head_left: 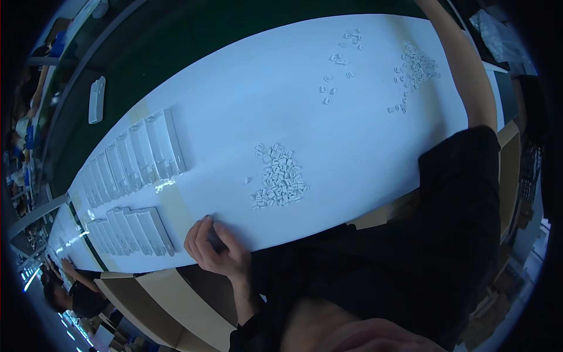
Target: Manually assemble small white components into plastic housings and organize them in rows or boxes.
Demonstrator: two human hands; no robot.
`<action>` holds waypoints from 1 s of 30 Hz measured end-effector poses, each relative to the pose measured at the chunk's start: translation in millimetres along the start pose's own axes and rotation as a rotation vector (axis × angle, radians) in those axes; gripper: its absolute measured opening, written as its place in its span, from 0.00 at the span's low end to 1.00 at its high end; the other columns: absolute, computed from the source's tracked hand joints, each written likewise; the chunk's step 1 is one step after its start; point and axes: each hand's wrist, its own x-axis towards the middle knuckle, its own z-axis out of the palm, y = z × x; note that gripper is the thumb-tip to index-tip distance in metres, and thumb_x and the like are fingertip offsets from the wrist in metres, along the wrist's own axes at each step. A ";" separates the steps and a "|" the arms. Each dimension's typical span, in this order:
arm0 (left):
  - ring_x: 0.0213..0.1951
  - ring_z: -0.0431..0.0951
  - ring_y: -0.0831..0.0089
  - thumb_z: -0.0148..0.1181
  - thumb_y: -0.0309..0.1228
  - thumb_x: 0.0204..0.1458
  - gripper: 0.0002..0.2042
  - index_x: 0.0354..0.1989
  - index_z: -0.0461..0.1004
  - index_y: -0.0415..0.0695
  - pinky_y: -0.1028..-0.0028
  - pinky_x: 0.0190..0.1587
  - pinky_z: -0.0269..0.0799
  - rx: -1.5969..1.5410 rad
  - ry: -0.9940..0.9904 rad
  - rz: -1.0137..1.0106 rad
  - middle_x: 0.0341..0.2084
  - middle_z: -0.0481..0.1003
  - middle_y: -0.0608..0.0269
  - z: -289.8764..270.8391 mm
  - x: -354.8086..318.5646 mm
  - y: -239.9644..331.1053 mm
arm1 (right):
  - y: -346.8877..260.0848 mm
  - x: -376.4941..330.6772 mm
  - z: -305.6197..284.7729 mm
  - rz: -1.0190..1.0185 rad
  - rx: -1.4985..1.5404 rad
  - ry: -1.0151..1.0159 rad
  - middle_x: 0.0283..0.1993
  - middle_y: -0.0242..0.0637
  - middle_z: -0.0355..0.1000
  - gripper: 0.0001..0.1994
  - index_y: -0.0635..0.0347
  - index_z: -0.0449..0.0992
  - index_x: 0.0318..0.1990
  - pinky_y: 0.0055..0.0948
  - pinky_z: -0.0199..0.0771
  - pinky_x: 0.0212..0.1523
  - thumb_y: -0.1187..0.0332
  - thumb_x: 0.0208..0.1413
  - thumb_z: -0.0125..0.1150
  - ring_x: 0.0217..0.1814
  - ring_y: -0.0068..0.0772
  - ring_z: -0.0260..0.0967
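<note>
My left hand [218, 249] rests at the near edge of a white table [234, 111]. Its fingers are curled down onto the surface, the thumb stands apart from them, and nothing shows in the grasp. Just beyond it lies a heap of small white plastic pieces [280, 176]. To its left, long white plastic housings [138, 232] are lined up in a short row, with a longer row of similar housings [132, 149] behind. My right forearm [466, 70] stretches far over the right end of the table; the right hand is beyond the upper edge of the picture.
Another pile of small pieces [419, 67] sits at the far right, beside loosely scattered ones [337, 58]. One housing [97, 100] lies on the dark green surface [158, 56] behind. Open cardboard boxes [138, 302] stand along the near side. A co-worker [85, 296] is at the far left.
</note>
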 end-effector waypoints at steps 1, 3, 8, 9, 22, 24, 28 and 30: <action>0.43 0.74 0.61 0.59 0.22 0.50 0.09 0.40 0.78 0.40 0.66 0.50 0.71 -0.013 0.008 0.006 0.40 0.77 0.57 0.4 0.4 0.0 | -12.6 -10.6 -3.4 -0.032 0.003 -0.013 0.26 0.45 0.76 0.11 0.71 0.81 0.30 0.36 0.73 0.29 0.70 0.52 0.58 0.23 0.43 0.70; 0.47 0.74 0.59 0.59 0.23 0.51 0.13 0.46 0.78 0.40 0.66 0.51 0.70 0.000 -0.113 -0.066 0.44 0.77 0.56 -9.1 3.6 -0.6 | -37.8 -33.9 -2.3 -0.099 0.025 -0.039 0.27 0.45 0.77 0.12 0.71 0.81 0.31 0.36 0.74 0.31 0.68 0.53 0.58 0.25 0.43 0.71; 0.63 0.64 0.50 0.61 0.31 0.58 0.22 0.60 0.72 0.40 0.57 0.63 0.62 0.040 -0.102 0.015 0.62 0.67 0.46 -19.3 71.3 9.9 | -81.8 -95.6 -24.0 -0.271 0.045 -0.097 0.31 0.46 0.79 0.14 0.72 0.82 0.33 0.36 0.74 0.35 0.66 0.54 0.60 0.29 0.43 0.72; 0.66 0.59 0.48 0.61 0.35 0.59 0.22 0.61 0.72 0.41 0.53 0.67 0.57 0.077 -0.099 0.057 0.66 0.62 0.43 -16.0 85.5 2.1 | -83.1 -98.1 -17.8 -0.288 0.049 -0.096 0.31 0.46 0.79 0.14 0.72 0.82 0.33 0.36 0.74 0.35 0.66 0.54 0.60 0.29 0.43 0.72; 0.57 0.71 0.51 0.66 0.30 0.50 0.09 0.39 0.82 0.42 0.58 0.59 0.65 0.105 -0.126 0.361 0.51 0.76 0.52 16.5 114.1 2.3 | -126.7 -164.3 7.9 -0.154 0.295 0.342 0.38 0.32 0.76 0.07 0.60 0.77 0.46 0.22 0.73 0.39 0.68 0.66 0.57 0.35 0.25 0.69; 0.50 0.75 0.53 0.65 0.29 0.51 0.10 0.40 0.81 0.41 0.61 0.53 0.69 0.036 -0.174 0.303 0.48 0.78 0.51 13.2 121.9 14.6 | -146.1 -183.9 11.9 -0.154 0.340 0.374 0.38 0.32 0.76 0.07 0.60 0.77 0.46 0.22 0.74 0.39 0.68 0.66 0.57 0.36 0.25 0.70; 0.41 0.78 0.57 0.64 0.29 0.51 0.12 0.45 0.80 0.40 0.67 0.46 0.73 -0.055 -0.241 0.277 0.43 0.79 0.51 24.8 128.2 24.1 | -182.4 -230.4 21.6 -0.435 0.191 0.195 0.37 0.33 0.75 0.06 0.64 0.78 0.43 0.23 0.69 0.35 0.71 0.64 0.59 0.32 0.25 0.68; 0.36 0.78 0.61 0.63 0.29 0.52 0.15 0.49 0.79 0.39 0.70 0.41 0.73 -0.057 -0.243 0.310 0.40 0.79 0.51 31.1 130.7 21.0 | -187.1 -241.8 28.7 -0.515 0.100 0.141 0.36 0.34 0.74 0.06 0.65 0.79 0.43 0.25 0.68 0.34 0.73 0.64 0.59 0.31 0.27 0.67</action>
